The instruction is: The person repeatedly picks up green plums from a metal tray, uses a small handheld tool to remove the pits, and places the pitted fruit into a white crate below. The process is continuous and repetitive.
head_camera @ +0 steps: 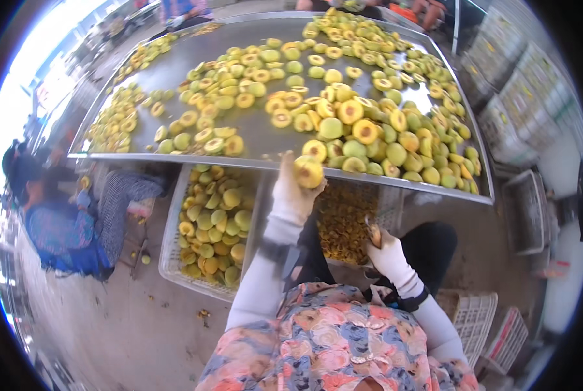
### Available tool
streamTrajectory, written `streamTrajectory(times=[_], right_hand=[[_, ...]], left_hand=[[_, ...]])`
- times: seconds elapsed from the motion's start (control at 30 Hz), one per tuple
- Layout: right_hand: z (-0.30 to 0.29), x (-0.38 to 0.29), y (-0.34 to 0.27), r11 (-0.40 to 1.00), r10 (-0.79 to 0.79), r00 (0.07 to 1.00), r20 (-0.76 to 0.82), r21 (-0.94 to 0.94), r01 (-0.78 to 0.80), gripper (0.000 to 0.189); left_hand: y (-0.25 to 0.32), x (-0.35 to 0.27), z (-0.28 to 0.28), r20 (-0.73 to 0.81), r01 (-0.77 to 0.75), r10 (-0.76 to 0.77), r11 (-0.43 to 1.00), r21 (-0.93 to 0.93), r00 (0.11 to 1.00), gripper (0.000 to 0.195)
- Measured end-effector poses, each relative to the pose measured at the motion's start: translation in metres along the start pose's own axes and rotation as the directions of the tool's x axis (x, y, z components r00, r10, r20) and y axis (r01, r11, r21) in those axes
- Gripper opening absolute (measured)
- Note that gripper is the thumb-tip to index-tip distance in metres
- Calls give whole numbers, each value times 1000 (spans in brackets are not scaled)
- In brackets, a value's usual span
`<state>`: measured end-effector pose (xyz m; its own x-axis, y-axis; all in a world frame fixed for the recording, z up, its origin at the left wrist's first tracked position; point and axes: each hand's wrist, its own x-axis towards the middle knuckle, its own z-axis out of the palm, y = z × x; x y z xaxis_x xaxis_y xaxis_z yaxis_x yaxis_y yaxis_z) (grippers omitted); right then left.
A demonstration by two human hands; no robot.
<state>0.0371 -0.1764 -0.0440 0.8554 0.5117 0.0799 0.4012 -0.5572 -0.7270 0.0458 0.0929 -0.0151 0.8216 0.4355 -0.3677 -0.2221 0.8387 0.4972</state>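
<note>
My left hand (294,190), in a whitish glove, holds a halved yellow fruit (308,171), peach-like, with its cut face up, at the near edge of the metal table (252,162). Lower and to the right, my right hand (388,251), gloved too, is closed around a small tool (373,233) with a brownish handle and a metal end; its exact kind is unclear. Halved fruits (394,151) lie heaped on the table just beyond my left hand. Under my hands, between my knees, a crate holds brown-orange pits or scraps (345,227).
A white plastic crate (171,254) of fruit halves stands left of my legs. Farther left sits a co-worker (66,225) in blue. Crates (472,317) stand at the lower right, with stacked crates (531,97) at the upper right. Other people sit across the table.
</note>
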Motion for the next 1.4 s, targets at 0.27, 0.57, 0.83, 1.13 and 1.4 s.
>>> streamTrajectory(times=[0.27,0.57,0.83,1.13,1.4], right_hand=[[-12,10,-57,978,-200,979,-35,-71,198,19],[-19,-8,-40,967,-151,988,-40,-212,139,19],[-25,-21,-33,957,-122,991,-59,-270,102,20],[-11,-34,-27,994,-32,999,-25,-103,29,27],[-18,-34,-39,990,-72,992,103,-111,83,26]], left_hand=[[-31,-66,-7,581,-580,97,304,756,808,42],[-61,-87,3,490,-375,37,694,615,871,27],[-80,-91,16,319,229,-261,964,135,911,37],[-100,-104,27,150,37,-104,918,396,983,37],[-107,-102,24,-32,100,-94,926,364,995,38]])
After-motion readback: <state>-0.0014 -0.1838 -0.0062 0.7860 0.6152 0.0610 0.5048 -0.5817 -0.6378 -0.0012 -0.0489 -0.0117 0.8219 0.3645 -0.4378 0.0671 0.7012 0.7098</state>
